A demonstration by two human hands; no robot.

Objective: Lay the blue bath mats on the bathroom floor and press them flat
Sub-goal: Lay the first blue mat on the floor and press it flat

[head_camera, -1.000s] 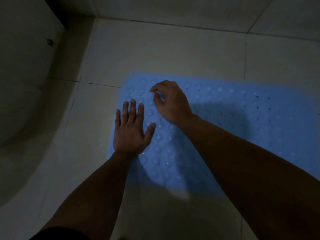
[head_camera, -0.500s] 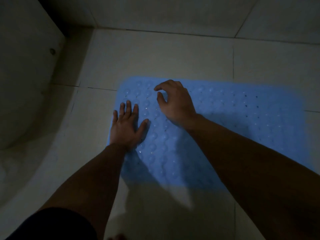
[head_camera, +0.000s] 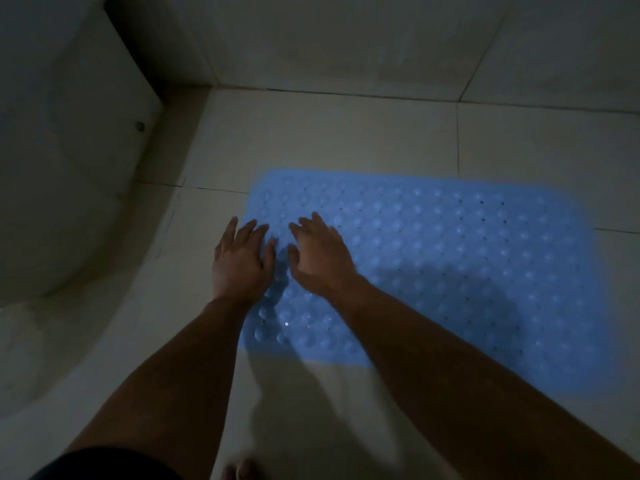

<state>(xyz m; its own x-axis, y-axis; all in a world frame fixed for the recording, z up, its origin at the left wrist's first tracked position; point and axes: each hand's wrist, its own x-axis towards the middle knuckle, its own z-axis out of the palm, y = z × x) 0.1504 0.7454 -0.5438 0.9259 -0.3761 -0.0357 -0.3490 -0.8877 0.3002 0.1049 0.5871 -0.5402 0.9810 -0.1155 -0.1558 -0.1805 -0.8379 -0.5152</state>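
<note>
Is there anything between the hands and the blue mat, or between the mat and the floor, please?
Nothing visible. The left hand and right hand lie on the mat's left end. The mat lies on bare floor tiles; no lump or fold shows in the dim light.

Bumpy, glossy plastic mat [head_camera: 433,258] on smooth tiles [head_camera: 329,133].

We are in a dim home bathroom. Large pale floor tiles [head_camera: 329,136] with thin grout lines run to a tiled wall [head_camera: 346,39] at the far edge. At the left rises a rounded white toilet base [head_camera: 62,188] with a bolt cap on its side. A blue bath mat [head_camera: 450,258], studded and dotted with drain holes, lies flat on the tiles.
</note>
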